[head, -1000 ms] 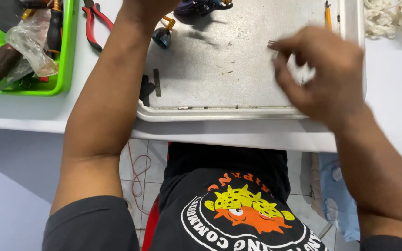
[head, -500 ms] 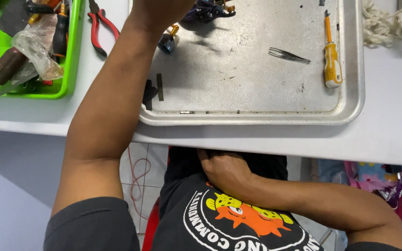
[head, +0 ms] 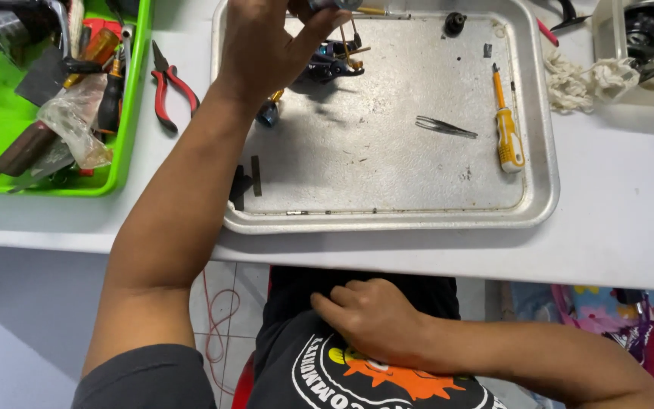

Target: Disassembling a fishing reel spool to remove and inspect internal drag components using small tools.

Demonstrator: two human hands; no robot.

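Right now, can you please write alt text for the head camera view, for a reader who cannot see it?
The left hand holds a small dark mechanical part over a metal tray, while the right hand rests on the black shirt. Tweezers and a yellow screwdriver lie on the tray.

I see one package only: a crumpled clear plastic bag (head: 77, 125) in the green tray (head: 126, 136), upper left of the frame.
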